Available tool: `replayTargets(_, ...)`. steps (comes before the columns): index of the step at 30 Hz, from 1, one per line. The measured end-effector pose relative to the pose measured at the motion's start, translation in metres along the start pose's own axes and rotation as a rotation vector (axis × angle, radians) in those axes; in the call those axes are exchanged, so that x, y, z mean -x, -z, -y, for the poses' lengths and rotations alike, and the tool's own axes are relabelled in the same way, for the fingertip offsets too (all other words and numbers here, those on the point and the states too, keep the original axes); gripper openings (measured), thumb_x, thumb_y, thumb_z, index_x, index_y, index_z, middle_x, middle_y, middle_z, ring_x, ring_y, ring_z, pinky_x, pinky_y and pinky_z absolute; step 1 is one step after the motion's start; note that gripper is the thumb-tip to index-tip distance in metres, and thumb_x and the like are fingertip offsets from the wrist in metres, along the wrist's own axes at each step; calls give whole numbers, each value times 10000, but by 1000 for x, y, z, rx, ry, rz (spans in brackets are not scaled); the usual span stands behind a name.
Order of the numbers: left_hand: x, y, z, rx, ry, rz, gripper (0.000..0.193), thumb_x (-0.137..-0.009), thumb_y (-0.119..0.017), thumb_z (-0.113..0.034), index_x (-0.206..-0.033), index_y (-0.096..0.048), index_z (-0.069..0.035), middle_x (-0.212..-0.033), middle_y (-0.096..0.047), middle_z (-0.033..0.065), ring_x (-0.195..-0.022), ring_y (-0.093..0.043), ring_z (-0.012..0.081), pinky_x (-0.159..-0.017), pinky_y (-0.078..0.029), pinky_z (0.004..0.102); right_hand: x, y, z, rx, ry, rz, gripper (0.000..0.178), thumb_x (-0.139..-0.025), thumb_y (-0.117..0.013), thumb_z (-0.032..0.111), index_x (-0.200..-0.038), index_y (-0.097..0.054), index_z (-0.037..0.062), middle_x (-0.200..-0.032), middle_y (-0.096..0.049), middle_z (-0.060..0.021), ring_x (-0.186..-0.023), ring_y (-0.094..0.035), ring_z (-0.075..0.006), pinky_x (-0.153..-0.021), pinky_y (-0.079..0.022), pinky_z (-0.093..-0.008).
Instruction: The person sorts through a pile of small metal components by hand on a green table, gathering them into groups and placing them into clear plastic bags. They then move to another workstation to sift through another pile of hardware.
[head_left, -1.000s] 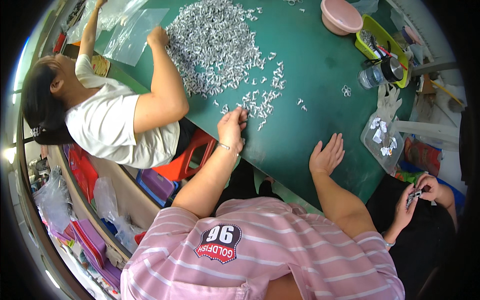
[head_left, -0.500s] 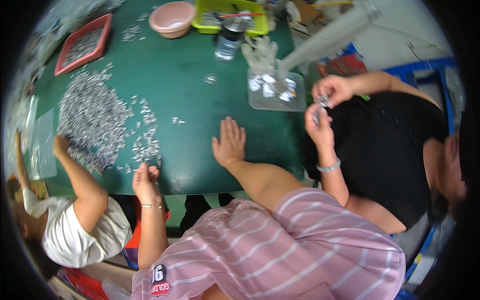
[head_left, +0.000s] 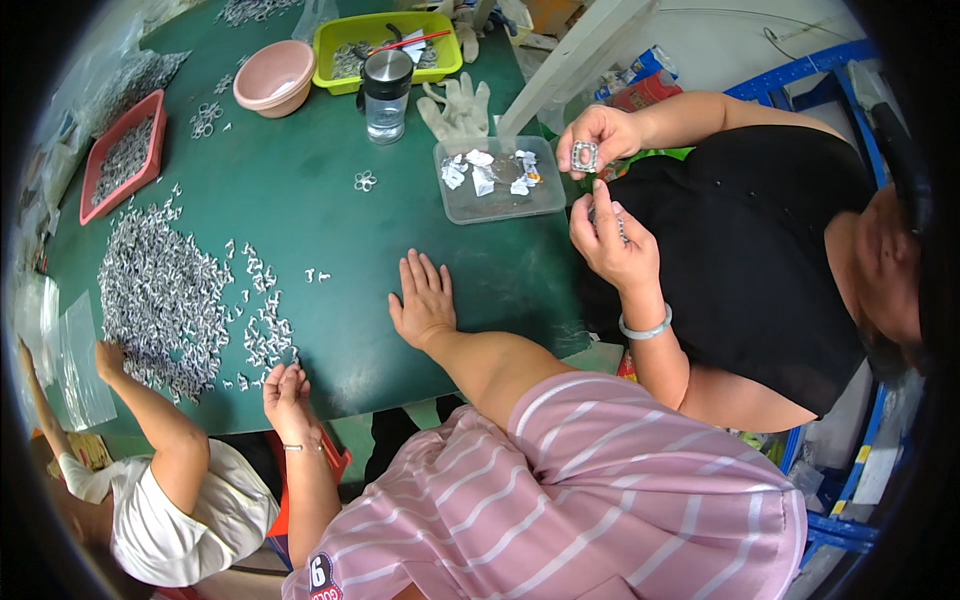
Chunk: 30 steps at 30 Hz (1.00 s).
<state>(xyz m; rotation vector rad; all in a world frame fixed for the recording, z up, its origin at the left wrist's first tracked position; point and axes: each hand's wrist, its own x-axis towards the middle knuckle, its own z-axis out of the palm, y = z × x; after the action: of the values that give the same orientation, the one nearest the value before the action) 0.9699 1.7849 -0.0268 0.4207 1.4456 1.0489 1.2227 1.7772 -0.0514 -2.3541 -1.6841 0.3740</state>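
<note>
My left hand (head_left: 287, 396) is at the table's near edge, thumb and fingers pinched together. Its fingertips are beside the lower end of a small scatter of silver metal pieces (head_left: 268, 330); whatever is between them is too small to make out. Further left spreads a large heap of similar small curved metal pieces (head_left: 165, 300). Flat on the green table (head_left: 350, 225) lies my right hand (head_left: 424, 302), fingers stretched out and holding nothing. Two loose metal pieces (head_left: 317, 276) rest between my hands and the pink bowl.
On the right, a person in black (head_left: 740, 260) holds a square openwork silver piece (head_left: 584, 156). A person in white (head_left: 190, 500) reaches into the heap. Beyond are a clear tray (head_left: 500, 214), glove (head_left: 458, 108), bottle (head_left: 386, 100), yellow-green basket (head_left: 330, 82), pink bowl (head_left: 272, 80) and red tray (head_left: 150, 165).
The view has shifted, so the table's things appear further left. My right hand stays flat and my left stays pinched. The person in black has turned the square piece face-on.
</note>
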Motion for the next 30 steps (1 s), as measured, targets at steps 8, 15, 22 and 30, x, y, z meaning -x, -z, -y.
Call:
replayTargets(8,1,1,0,-20,12,7,233,-846,-572,-67,-1073,-522,-70,-911,-617,27,-760,-581,100,-678,-458,230,1,0,-1,-17,7,-33,597,-843,-468,328,-1329,-317,15,-1427,-229,-121,-1313,-208,-258,-1075,-142,-473)
replayTargets(15,7,-5,-3,-38,31,24,243,-833,-585,-46,-1066,-515,-59,-908,-614,34,-739,-581,94,-657,-468,221,2,-2,-1,-29,17,-75,588,-837,-477,323,-1318,-335,15,-1420,-245,-121,-1304,-225,-259,-1070,-154,-475)
replayTargets(22,7,-7,-5,-46,37,40,235,-836,-579,-47,-1061,-513,-54,-895,-610,32,-742,-575,95,-659,-467,225,1,2,0,-31,-1,-30,591,-852,-468,326,-1334,-311,22,-1433,-223,-111,-1315,-207,-250,-1078,-136,-457)
replayTargets(30,8,-7,-4,-36,35,38,230,-835,-582,-50,-1054,-512,-55,-888,-607,29,-736,-575,96,-657,-466,227,1,3,0,-19,6,-32,585,-853,-466,324,-1332,-314,25,-1429,-234,-113,-1311,-219,-251,-1077,-141,-454)
